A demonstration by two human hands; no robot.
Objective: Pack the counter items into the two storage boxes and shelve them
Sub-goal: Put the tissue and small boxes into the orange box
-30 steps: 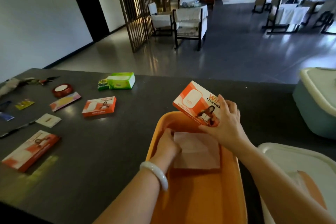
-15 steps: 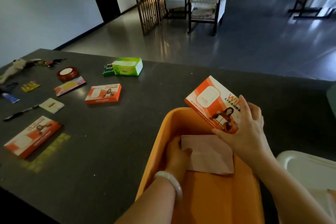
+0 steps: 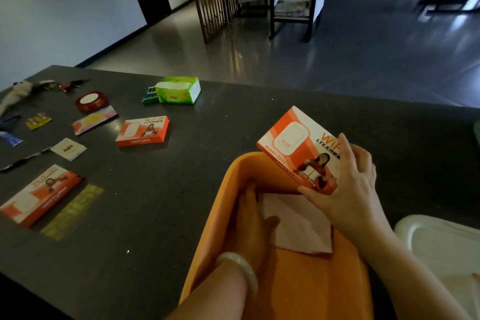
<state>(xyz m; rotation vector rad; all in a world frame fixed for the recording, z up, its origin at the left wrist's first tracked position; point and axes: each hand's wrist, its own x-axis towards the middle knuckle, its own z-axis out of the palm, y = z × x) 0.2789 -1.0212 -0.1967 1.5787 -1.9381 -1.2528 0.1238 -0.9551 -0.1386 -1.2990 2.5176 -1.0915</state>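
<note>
Left hand is down in the orange bin, pressing flat on a thin, floppy paper, not gripping it. Right hand pinches the box by its near end, over the bin's far rim. The box looks light and stiff; edges hold best.

1. Storage box: plain orange.
2. Counter: dark grey, finely speckled.
3. WiFi carton: orange and white, printed figure.
4. Tissue pack, far left: green and white.

The camera has tilted downward; nothing else has moved.
</note>
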